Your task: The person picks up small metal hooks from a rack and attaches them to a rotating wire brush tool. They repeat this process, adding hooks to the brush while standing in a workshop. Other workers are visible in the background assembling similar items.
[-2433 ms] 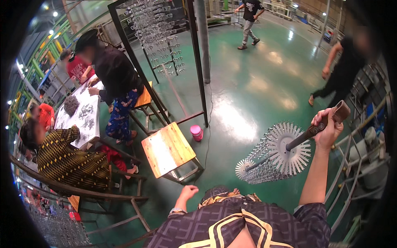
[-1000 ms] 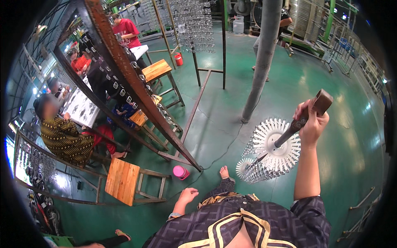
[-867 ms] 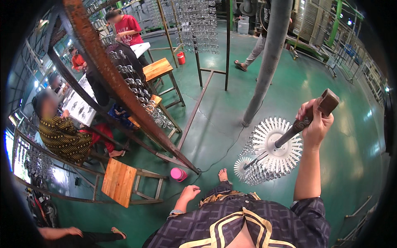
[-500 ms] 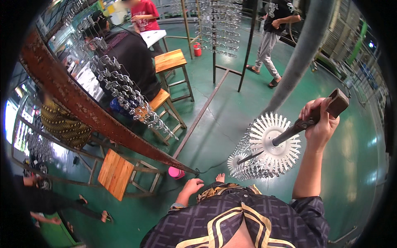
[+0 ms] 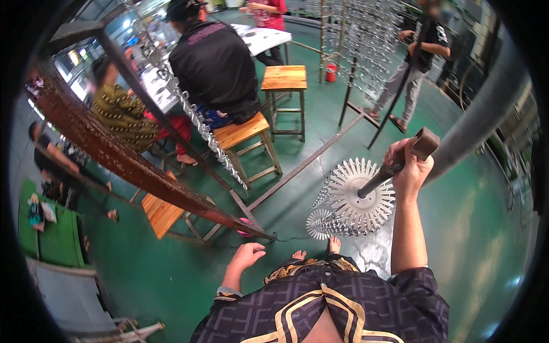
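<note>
The right hand [image 5: 410, 166] is raised and its grip is wrapped tight around a dark rod [image 5: 382, 178] with a blocky brown head sticking out above the fist; the rod runs down into the hub of a white spiked rack [image 5: 353, 197], a tall spindle ringed with rows of pale, radiating pegs that form a large disc at the top and a smaller disc [image 5: 320, 224] lower down, just above the green floor [image 5: 480, 228]. The rack hangs in front of the person's bare feet, right of a long rusty steel frame [image 5: 120, 154] that slants across the view. The left hand [image 5: 247, 255] hangs low beside the body, fingers loosely curled and holding nothing, just below the near end of that frame. A small pink tub [image 5: 245, 231] sits on the floor under the frame's end. Behind the frame stand wooden stools [image 5: 246, 132], one carrying a seated person in black, and a red bucket [image 5: 330, 72] stands farther back.
</note>
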Motion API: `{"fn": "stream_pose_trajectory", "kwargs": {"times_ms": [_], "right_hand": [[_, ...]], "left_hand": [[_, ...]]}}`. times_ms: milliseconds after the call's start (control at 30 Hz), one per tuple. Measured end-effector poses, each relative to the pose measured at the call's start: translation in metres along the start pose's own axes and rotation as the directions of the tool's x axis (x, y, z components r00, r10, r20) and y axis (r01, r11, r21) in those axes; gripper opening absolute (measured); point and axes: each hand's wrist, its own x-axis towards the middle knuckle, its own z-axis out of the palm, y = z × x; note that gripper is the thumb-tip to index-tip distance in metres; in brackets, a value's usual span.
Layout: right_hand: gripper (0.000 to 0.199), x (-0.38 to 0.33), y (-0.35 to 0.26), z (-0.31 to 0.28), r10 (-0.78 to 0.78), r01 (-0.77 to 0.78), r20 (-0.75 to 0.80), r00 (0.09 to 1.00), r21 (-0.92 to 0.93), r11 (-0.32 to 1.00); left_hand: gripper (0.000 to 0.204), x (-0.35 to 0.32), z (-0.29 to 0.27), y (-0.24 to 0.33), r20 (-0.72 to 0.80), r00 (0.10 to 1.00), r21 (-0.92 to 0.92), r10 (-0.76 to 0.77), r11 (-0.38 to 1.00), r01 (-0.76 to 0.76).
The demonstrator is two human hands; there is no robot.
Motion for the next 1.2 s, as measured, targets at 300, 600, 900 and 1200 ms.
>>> {"fn": "stream_pose_trajectory", "kwargs": {"times_ms": [300,600,900,1200], "right_hand": [[0.014,0.038,0.081,-0.016,0.073,-0.081,0.145,0.987,0.05,0.995],[0.011,0.048,0.139,-0.039,0.063,-0.063,0.233,0.97,-0.008,0.998],[0.009,0.044,0.17,-0.058,-0.021,0.012,0.236,0.972,0.037,0.999],[0.008,0.03,0.189,-0.063,-0.008,0.019,0.238,0.971,-0.043,0.999]], "left_hand": [[0.024,-0.022,-0.023,0.152,-0.335,0.912,0.157,0.238,0.968,-0.196],[0.021,-0.03,-0.103,0.307,-0.611,0.469,0.574,0.638,0.765,-0.292],[0.03,-0.022,-0.241,0.415,-0.623,-0.473,0.66,0.623,0.743,0.111],[0.037,-0.014,-0.332,0.44,-0.585,-0.563,0.384,0.583,0.811,0.441]]}}
